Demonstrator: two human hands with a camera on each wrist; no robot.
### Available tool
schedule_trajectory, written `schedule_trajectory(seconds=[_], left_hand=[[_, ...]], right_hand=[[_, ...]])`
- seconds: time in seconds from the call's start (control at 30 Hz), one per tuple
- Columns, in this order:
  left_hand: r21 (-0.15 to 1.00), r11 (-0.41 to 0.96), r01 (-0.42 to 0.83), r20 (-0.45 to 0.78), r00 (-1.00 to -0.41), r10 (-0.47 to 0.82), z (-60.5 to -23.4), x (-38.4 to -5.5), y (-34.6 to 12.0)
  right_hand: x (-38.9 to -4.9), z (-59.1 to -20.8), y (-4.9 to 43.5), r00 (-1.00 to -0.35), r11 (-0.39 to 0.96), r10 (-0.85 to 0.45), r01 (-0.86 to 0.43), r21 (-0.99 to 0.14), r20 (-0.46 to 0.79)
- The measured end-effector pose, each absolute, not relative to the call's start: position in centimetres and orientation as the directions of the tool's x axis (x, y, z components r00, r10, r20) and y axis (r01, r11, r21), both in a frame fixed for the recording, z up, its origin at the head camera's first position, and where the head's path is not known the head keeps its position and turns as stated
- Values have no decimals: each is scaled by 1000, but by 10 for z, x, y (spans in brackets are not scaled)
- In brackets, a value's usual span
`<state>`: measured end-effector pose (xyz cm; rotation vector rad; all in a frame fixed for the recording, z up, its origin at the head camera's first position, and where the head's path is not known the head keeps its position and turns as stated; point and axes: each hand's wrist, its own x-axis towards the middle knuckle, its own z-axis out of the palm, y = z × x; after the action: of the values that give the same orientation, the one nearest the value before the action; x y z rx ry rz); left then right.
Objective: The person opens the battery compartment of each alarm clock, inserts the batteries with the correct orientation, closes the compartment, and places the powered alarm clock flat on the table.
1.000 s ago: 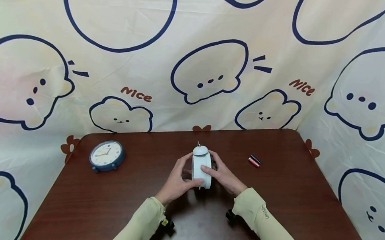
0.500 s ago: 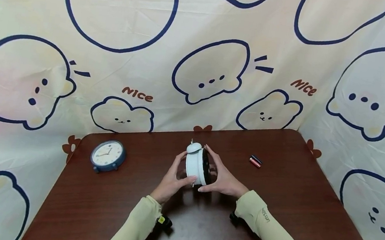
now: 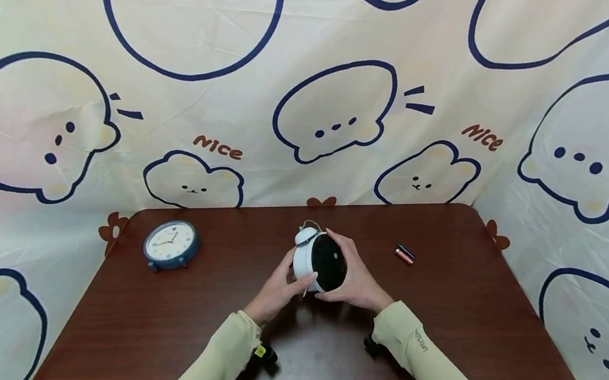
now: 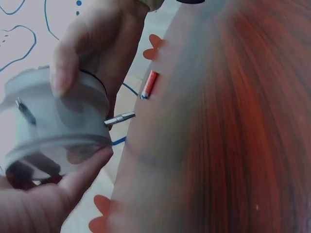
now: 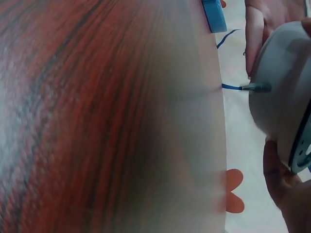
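Printed cloth (image 3: 335, 29) behind brown counter (image 3: 141, 316). Left hand (image 3: 276, 289), right hand (image 3: 360, 280): each grip curled round white alarm clock (image 3: 325, 260), held above counter, black side showing. Blue clock (image 3: 170, 243) near back left corner. Two batteries (image 3: 404, 256) side by side, right of hands.

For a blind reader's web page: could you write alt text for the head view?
A person's left hand and right hand hold a white alarm clock, its round black side showing, over a brown table. A blue clock sits at left, two batteries at right; cartoon-print cloth hangs behind.
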<state>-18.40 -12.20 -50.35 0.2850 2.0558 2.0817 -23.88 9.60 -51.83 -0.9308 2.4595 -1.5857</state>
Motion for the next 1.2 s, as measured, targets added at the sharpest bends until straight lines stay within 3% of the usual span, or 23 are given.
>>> schedule_trajectory(seconds=[0.47,0.73,1.2], left_hand=[[997,53,-58,-65,-987,144,-505,-184,-121],[980,-173,-98,-59,-974,221,-510,-185,-123],[960,-254,-118,-30,-944,327,-511,-190,-126]], right_hand=[[-234,-517,91,-811,385,-532,-488,-784,243],[-234,-518,97,-793,320,-555,-482,-816,251],[-231,-507,103,-809,293,-517,-473,-831,279]])
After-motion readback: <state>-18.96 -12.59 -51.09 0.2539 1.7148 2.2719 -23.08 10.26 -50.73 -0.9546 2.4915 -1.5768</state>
